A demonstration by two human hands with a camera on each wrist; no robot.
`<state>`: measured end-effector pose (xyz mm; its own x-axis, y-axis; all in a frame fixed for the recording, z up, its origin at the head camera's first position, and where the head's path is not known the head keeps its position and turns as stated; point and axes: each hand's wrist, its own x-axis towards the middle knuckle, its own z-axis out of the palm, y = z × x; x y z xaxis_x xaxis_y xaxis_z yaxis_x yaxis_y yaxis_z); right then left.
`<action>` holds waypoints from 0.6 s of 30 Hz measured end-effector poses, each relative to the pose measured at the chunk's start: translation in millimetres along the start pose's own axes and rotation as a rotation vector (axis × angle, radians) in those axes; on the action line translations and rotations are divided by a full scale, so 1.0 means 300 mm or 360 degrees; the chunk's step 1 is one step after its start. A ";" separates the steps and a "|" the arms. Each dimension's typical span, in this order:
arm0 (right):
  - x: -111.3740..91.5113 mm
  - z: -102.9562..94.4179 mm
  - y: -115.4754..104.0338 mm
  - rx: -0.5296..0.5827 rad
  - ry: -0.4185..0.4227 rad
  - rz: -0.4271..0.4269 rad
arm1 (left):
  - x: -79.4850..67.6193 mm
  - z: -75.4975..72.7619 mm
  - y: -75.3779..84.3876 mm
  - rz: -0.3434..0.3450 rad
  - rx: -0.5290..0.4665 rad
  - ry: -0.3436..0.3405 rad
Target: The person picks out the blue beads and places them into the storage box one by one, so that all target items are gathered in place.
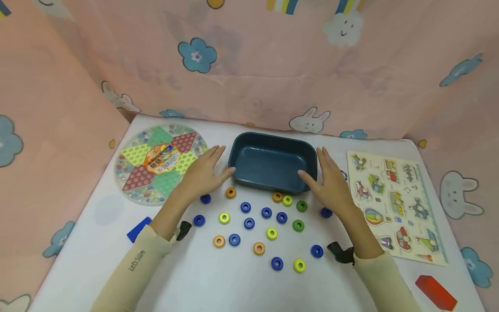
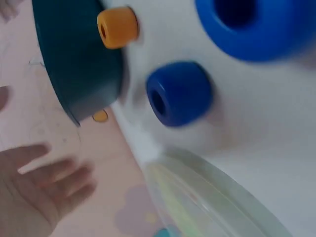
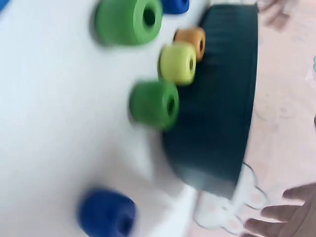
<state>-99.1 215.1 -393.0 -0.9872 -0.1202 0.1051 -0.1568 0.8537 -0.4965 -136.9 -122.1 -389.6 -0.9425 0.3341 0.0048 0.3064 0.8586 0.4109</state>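
Note:
A dark teal rectangular tub (image 1: 273, 162) stands at the back middle of the white table, with nothing inside it. My left hand (image 1: 204, 173) is at its left end, fingers straight and thumb pointing at the rim. On the opposite end my right hand (image 1: 329, 180) has its fingers extended, the thumb overlapping the front right corner in the head view. Neither hand grips anything. In front of the tub lie several small ring-shaped beads: blue (image 1: 249, 223), yellow (image 1: 271, 233), orange (image 1: 259, 248) and green (image 1: 298, 225). In the left wrist view an orange bead (image 2: 117, 27) sits close to the tub (image 2: 79, 59).
A round Chinese checkers board (image 1: 150, 182) lies at the back left, partly behind my left hand. A picture puzzle board (image 1: 397, 208) is at the right. A blue block (image 1: 138, 229) lies by my left forearm, a red block (image 1: 435, 292) at the front right.

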 end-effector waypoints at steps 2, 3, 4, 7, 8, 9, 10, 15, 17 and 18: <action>-0.001 0.013 0.016 0.0235 -0.0041 0.0058 | -0.022 -0.002 -0.032 -0.0020 -0.0185 -0.0056; -0.002 0.019 0.026 0.0326 -0.0054 0.0090 | -0.033 -0.001 -0.050 -0.0021 -0.0267 -0.0082; 0.000 0.026 0.036 0.0397 -0.0068 0.0130 | -0.046 0.001 -0.068 -0.0018 -0.0348 -0.0109; 0.007 0.046 0.066 0.0583 -0.0093 0.0264 | -0.087 0.016 -0.123 -0.0012 -0.0503 -0.0182; 0.010 0.051 0.075 0.0655 -0.0103 0.0311 | -0.102 0.023 -0.139 -0.0022 -0.0529 -0.0204; 0.014 0.056 0.083 0.0719 -0.0114 0.0362 | -0.117 0.028 -0.153 -0.0030 -0.0543 -0.0222; 0.018 0.060 0.090 0.0789 -0.0130 0.0407 | -0.131 0.034 -0.166 -0.0032 -0.0551 -0.0233; 0.032 0.070 0.104 0.1048 -0.0176 0.0571 | -0.181 0.062 -0.199 -0.0009 -0.0616 -0.0266; 0.034 0.072 0.102 0.1125 -0.0179 0.0616 | -0.192 0.071 -0.204 0.0006 -0.0633 -0.0266; 0.036 0.073 0.099 0.1160 -0.0178 0.0632 | -0.197 0.074 -0.205 0.0009 -0.0639 -0.0265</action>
<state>-115.0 228.1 -425.5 -0.9642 0.0377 -0.2624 0.2611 0.3062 -0.9155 -97.1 -186.0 -435.4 -0.8965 0.4249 -0.1255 0.2045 0.6481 0.7336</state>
